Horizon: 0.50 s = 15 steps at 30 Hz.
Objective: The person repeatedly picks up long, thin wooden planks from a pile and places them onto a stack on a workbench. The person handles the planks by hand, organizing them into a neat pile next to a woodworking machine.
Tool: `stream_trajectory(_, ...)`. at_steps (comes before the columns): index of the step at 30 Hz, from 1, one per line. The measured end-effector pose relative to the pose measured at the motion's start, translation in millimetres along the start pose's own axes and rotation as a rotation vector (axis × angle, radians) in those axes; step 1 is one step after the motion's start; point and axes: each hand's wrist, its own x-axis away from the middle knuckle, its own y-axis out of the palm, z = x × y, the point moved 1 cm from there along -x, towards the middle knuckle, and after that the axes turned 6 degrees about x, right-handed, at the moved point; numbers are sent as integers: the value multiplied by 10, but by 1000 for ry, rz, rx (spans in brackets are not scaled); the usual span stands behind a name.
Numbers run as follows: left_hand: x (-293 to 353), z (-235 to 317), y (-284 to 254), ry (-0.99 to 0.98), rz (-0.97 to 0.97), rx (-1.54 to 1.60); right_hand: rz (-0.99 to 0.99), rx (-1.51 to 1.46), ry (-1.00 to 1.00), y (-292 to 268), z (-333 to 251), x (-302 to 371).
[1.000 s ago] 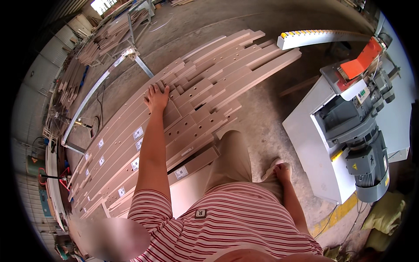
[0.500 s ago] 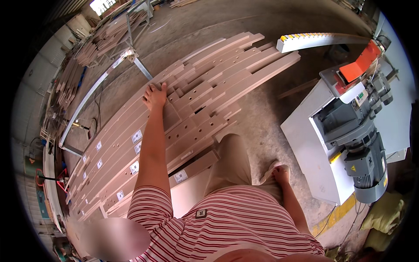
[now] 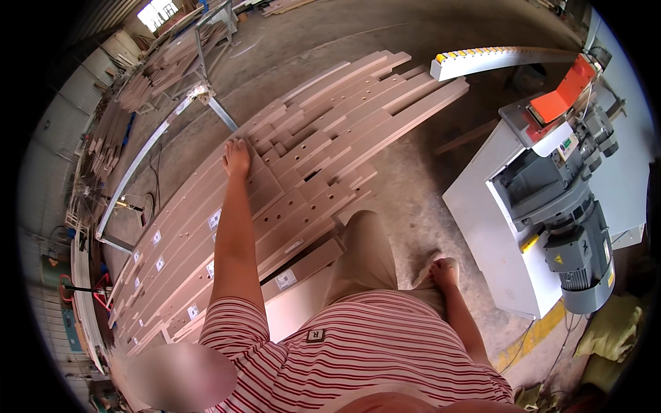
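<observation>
Long pinkish-brown boards (image 3: 323, 148), several with round holes, lie side by side in a wide, layered stack in front of me and to my left. My left hand (image 3: 237, 158) reaches out to the far side of the stack. It rests on top of the boards with its fingers laid forward, close together, and grips nothing that I can see. White printed labels (image 3: 286, 279) are stuck on some boards. My right hand (image 3: 445, 272) hangs low beside my right thigh, fingers curled in; whether anything is inside them is hidden.
A grey-white machine (image 3: 496, 227) with a dark motor (image 3: 582, 261) and an orange guard (image 3: 554, 103) stands on the right. A roller rail (image 3: 502, 63) runs from it. A bent metal frame (image 3: 131, 162) stands beyond the stack, with more timber (image 3: 162, 65) behind.
My left hand has shifted slightly left and nearer over the boards, and its spread fingers and thumb have drawn together. The right hand stays by my thigh.
</observation>
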Motion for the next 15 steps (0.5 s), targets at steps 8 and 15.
stream_trajectory(8,-1,-81,135,25,45,-54,-27,-39,30,-49,-42,44)
stream_trajectory(15,180,95,55,41,27,-174,-34,-77,23,-62,-43,39)
